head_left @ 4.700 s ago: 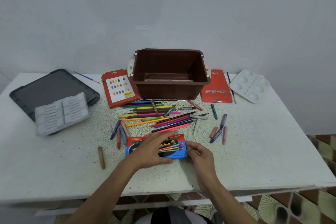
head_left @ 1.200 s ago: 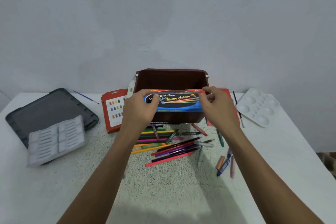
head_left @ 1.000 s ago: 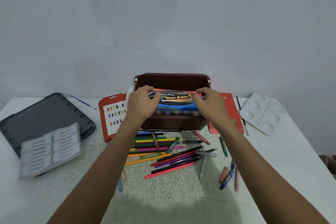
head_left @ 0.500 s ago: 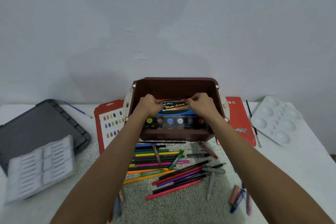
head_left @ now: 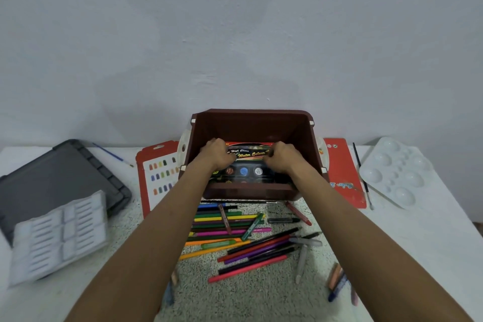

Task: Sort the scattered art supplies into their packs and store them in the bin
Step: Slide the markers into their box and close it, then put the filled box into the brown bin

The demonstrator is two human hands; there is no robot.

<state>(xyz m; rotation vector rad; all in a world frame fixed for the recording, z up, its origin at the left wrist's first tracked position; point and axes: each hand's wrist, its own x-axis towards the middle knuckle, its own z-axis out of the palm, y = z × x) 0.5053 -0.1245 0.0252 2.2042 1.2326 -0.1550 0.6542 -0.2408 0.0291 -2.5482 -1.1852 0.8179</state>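
A plain pale grey-white wall (head_left: 235, 34) fills the upper half of the view, matt and unevenly painted, with faint smudges and a few small dark specks, one of them high on the right. It comes down to the far edge of a white worktop (head_left: 423, 238). The worktop is smooth and white at its sides, and in the middle it is worn to a speckled grey patch. The light is soft and even, a little dimmer toward the wall's upper corners
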